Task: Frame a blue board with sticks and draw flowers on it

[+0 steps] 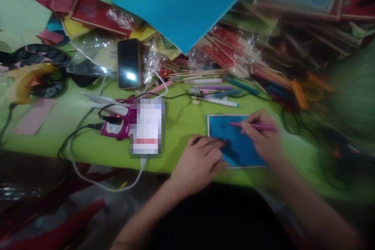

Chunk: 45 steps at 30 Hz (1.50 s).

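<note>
A blue card (243, 152) with a pale border lies flat near the front edge of the green table (181, 125). My right hand (262, 136) is closed round a pink-purple pen (263, 126), its tip over the card's upper part, beside a small dark curved mark (224, 125). Resting on the card's left edge, my left hand (203, 158) has its fingers spread over the surface and nothing visible in it.
Left of the card are a lit phone (147, 125) on a cable and a purple power strip (117, 127). Behind lie pens (219, 101), a dark phone (129, 63), sticks (228, 52) and a large blue sheet (181, 4). A yellow glue gun (22, 82) lies far left.
</note>
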### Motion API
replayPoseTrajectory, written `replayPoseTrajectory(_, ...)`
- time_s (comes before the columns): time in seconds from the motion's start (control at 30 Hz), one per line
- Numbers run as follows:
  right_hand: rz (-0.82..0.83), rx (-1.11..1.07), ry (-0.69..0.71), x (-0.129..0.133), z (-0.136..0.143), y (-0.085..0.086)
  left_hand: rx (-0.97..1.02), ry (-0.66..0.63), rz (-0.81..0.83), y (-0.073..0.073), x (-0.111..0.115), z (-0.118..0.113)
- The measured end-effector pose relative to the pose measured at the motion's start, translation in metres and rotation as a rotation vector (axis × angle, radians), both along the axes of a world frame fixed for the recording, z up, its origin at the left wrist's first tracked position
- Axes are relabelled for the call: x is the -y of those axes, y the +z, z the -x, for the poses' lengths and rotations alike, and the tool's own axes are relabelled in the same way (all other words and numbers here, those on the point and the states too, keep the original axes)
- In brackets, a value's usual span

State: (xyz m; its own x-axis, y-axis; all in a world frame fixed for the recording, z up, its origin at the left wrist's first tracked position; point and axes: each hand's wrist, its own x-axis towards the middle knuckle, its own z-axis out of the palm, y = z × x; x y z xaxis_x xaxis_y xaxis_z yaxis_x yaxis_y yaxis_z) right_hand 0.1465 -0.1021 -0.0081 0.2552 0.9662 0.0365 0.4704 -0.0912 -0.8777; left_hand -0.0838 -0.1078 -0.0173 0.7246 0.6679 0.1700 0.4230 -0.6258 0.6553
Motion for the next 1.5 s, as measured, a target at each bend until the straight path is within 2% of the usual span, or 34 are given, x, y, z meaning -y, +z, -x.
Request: replayPoseTrajectory(1.5,0.005,-0.010,-0.001,0.0002,-0.0012,-0.0033,0.009,0.003,0.002,0.0010,0.0001,0.0003)
